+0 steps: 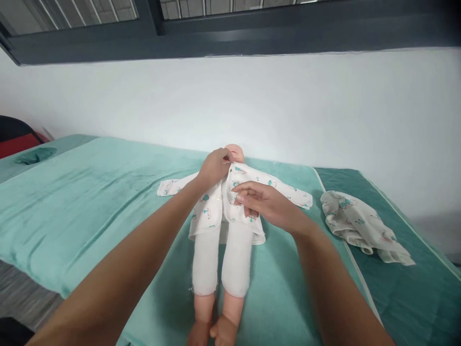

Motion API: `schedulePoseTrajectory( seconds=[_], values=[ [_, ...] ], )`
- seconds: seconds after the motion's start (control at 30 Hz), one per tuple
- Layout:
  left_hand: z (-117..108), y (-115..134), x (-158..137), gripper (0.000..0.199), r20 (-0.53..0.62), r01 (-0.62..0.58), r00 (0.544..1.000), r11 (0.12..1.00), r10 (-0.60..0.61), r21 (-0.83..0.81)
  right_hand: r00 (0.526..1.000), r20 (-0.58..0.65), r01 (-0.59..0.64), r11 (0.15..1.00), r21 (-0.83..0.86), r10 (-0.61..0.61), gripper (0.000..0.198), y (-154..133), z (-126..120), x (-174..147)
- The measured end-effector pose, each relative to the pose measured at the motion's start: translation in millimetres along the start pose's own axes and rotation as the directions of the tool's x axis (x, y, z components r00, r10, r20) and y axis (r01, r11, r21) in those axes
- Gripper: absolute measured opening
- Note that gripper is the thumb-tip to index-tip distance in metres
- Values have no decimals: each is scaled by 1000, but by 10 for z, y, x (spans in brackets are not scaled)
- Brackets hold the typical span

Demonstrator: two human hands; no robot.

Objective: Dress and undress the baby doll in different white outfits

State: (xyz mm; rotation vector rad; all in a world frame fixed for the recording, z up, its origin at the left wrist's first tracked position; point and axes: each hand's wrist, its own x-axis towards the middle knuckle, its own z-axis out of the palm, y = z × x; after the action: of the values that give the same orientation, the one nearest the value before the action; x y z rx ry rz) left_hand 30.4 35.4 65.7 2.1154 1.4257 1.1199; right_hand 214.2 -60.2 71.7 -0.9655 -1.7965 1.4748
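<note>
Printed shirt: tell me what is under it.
The doll; its head and legs show past the printed shirt. Its arms and at least most of its torso are covered.

White jacket (208,207), teal-printed (reddish touches too) — mint-green sheet (90,192), dark-grey window frame (288,31).

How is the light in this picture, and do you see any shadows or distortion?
Head view: soft light, no strong glare on the doll; head view: diffuse shadows on the green sheet beside it; head view: apparent wide-angle distortion, the forearms looming large towards the bottom edge.
</note>
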Motion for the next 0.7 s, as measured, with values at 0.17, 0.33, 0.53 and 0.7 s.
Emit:
schedulePoseTrajectory(
  seconds=[0.17, 0.33, 0.53, 0.7],
  values=[
    [17, -178, -519, 15, -196, 105, 968, 965, -154, -242, 990, -128, -9, 890, -455, -55, 28, -47, 179, -49],
    [16, -432, -1037, 20, -296, 232, 894, 913, -336, -336, 981, -101, -9, 490, -872, -163, 12, 13, 487, -87],
    [-70, -580, -1233, 19, -201, 312, 904, 904, -377, -291, 983, -112, -42, 416, -908, -144, 10, -25, 466, -138],
    [-133, -604, -1297, 26, -107, 343, 920, 908, -376, -241, 1000, 26, 9, 681, -732, 15, 12, -112, 282, -290]
  ],
)
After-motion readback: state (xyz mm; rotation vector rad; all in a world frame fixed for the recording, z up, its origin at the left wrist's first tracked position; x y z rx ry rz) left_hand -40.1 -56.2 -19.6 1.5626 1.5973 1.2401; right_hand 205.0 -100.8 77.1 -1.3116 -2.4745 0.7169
